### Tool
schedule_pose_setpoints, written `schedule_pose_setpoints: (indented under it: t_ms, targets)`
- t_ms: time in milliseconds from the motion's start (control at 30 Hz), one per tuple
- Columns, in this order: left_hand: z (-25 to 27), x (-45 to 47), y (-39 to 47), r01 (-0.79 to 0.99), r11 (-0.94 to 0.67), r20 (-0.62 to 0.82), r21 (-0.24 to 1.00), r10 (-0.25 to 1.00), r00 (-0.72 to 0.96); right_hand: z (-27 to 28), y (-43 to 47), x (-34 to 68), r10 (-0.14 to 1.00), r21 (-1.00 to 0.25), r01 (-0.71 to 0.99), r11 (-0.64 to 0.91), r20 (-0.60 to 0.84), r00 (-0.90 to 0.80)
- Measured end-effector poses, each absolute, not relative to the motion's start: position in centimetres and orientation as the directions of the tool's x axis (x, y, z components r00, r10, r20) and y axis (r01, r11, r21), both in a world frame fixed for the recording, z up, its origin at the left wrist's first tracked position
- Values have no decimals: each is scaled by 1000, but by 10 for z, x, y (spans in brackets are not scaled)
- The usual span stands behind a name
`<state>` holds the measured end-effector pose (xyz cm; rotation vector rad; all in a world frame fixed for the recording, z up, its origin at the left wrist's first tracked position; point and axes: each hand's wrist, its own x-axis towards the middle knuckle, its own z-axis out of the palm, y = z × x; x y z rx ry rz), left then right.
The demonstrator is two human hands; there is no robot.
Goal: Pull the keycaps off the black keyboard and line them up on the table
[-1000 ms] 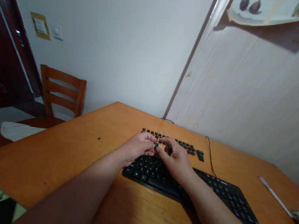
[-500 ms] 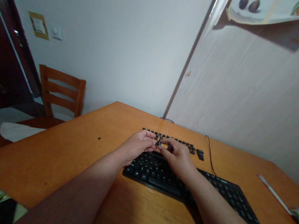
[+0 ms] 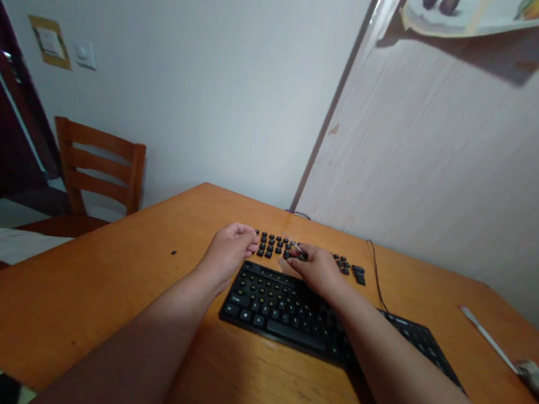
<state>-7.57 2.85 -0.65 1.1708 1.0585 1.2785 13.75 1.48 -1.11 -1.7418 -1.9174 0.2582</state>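
Observation:
A black keyboard (image 3: 284, 328) lies on the wooden table, with many bare key posts in its upper rows and keycaps still on its lower rows. Behind it, loose black keycaps (image 3: 269, 248) are laid out in rows. Beside the left end of those rows is my left hand (image 3: 231, 248), its fingers curled and pressed together; what they hold, if anything, is hidden. My right hand (image 3: 316, 267) reaches over the keyboard's back edge into the keycaps. Its thumb and fingers pinch a thin, shiny piece that blurs at the tip and cannot be named.
One small black piece (image 3: 173, 253) lies apart on the table (image 3: 142, 291) to the left. A dark cable (image 3: 375, 272) runs behind the keyboard. At the right lies a white-handled brush-like stick (image 3: 487, 337). A wooden chair (image 3: 101, 166) stands at the left.
My hands, which met around a small black keycap, have parted. The left moved left and the right stays over the keycap rows. More of the loose keycaps shows. The view shifted slightly.

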Motion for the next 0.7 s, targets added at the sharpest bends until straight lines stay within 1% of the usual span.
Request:
schedule_pose_setpoints:
  t_ms: [100, 500, 700]
  targets:
    - [-8, -76, 29, -118, -53, 58, 992, 997, 42, -14, 24, 134, 977, -466, 877, 118, 210, -20]
    - [-7, -75, 28, -115, -46, 51, 992, 998, 47, -21, 39, 118, 991, -394, 919, 18, 129, 36]
    - [-8, -74, 28, -110, -44, 51, 993, 997, 62, -22, 40, 117, 995, -383, 923, -20, 85, 57]
